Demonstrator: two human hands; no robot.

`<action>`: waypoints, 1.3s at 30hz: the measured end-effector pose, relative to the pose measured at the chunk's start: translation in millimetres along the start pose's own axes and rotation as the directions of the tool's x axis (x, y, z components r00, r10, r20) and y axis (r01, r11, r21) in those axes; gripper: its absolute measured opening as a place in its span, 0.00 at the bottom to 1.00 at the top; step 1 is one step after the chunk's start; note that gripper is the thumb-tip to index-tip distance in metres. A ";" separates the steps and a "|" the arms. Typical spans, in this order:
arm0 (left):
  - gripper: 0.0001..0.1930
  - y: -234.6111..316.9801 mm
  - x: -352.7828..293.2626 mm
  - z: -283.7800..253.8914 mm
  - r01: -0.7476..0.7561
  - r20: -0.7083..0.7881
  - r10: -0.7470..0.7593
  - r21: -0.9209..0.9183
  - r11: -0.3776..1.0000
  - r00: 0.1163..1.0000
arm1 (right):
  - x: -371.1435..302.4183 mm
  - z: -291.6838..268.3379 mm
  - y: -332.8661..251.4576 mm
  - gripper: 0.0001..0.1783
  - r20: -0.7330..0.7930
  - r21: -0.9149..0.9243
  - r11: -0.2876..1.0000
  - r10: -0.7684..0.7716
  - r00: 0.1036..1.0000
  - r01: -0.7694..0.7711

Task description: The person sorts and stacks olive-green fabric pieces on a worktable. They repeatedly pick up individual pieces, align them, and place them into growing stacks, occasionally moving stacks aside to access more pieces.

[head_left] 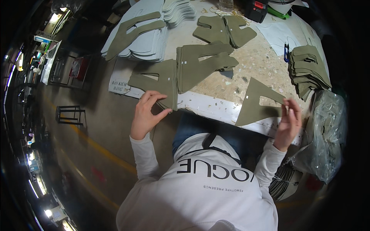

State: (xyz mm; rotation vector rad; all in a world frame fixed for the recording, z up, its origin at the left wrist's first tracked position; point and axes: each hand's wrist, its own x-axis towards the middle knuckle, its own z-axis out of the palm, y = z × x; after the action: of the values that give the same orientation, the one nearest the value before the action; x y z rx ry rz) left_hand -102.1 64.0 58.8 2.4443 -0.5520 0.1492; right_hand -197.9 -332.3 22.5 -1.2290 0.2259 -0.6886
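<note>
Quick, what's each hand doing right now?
Left hand: pinching the corner of the olive fabric stack.
Right hand: holding a single olive cut piece.

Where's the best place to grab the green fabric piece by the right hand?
Probably its near right corner, coming from the right. The olive cut piece lies flat with that corner past the table edge, so fingers can slip under; the right hand already pinches there.

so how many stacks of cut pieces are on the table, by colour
Olive-green flat cut fabric pieces: 4 stacks, namely one under the left hand at, one beside it, one farther back and one at the right edge.
Pale grey-blue cut pieces: 2 stacks.
Total: 6 stacks.
Also one single olive piece in the right hand.
</note>
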 end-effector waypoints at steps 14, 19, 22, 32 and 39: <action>0.08 -24.9 9.9 -7.3 0.012 0.068 0.005 -0.248 0.969 0.998 | -24.9 21.4 16.6 0.14 0.306 -0.244 0.948 0.274 0.912 -0.203; 0.06 -16.3 31.7 8.8 -0.045 -0.368 -0.168 -0.506 0.861 0.915 | -26.6 30.0 14.9 0.17 0.438 -0.355 0.934 0.216 0.872 -0.053; 0.07 9.1 53.9 40.0 -0.132 -0.571 -0.225 -0.516 0.847 0.789 | -26.1 35.7 10.2 0.28 0.617 -0.560 0.728 0.046 0.786 0.397; 0.13 90.9 20.2 138.5 -0.444 -0.078 0.445 -0.341 0.829 0.892 | -51.7 33.7 16.6 0.24 0.505 -0.715 0.517 -0.085 0.859 0.471; 0.14 79.7 0.7 136.2 -0.528 -0.005 0.563 -0.357 0.771 0.826 | -63.8 22.9 15.3 0.26 0.589 -0.678 0.474 -0.108 0.801 0.562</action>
State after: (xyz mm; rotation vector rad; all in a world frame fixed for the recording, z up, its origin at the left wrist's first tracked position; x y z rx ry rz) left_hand -138.5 -75.1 -6.1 1.8939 -1.2267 0.1486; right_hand -230.3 -273.8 3.5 -2.4139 -0.1651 -0.6030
